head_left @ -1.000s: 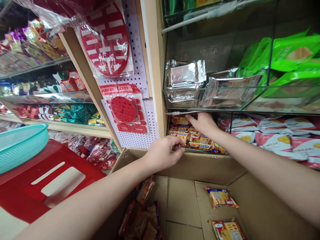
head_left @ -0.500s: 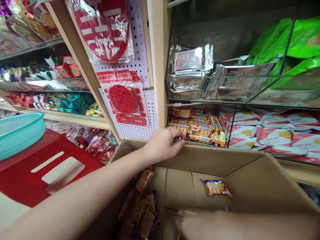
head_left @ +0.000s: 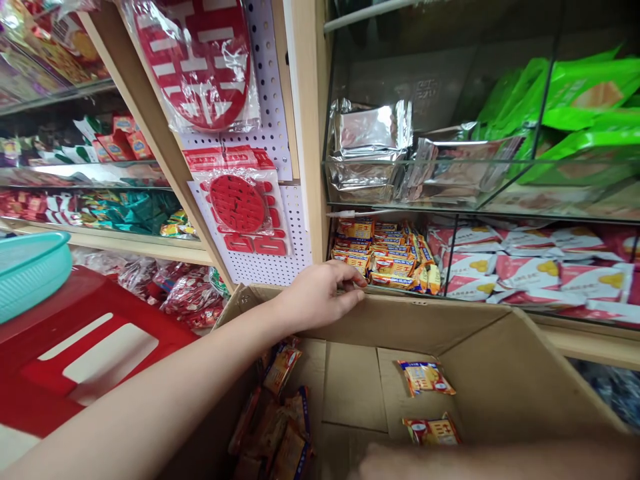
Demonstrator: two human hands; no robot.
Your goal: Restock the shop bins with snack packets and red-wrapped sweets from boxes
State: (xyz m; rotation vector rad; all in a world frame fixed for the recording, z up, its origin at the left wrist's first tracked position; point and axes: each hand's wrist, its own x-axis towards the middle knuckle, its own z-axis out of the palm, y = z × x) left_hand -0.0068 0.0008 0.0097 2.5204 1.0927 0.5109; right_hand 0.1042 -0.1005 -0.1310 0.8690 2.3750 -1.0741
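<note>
My left hand (head_left: pixel 325 297) rests at the far rim of an open cardboard box (head_left: pixel 395 317), fingers curled over the edge with the thumb alongside. Low in the box, my right hand (head_left: pixel 383 463) is smeared by motion and partly cut off by the frame, so its fingers cannot be read. Two small orange-and-blue snack packets, an upper packet (head_left: pixel 427 378) and a lower packet (head_left: pixel 431 430), lie on the box's right side near that hand. A pile of similar packets (head_left: pixel 280 423) fills the box's left corner, partly under my left forearm.
Behind the box, a glass-fronted shelf holds matching packets (head_left: pixel 390 257), pink-and-white packets (head_left: pixel 520 273), silver packs (head_left: pixel 370 127) and green bags (head_left: pixel 590 100). A red stool (head_left: pixel 35 373) carrying a turquoise basket (head_left: pixel 35 273) stands left. Red decorations (head_left: pixel 237 203) hang on a pegboard.
My right hand has moved lower in the frame, and a second packet now shows beside it. The view has shifted slightly. My left hand stays at the box rim.
</note>
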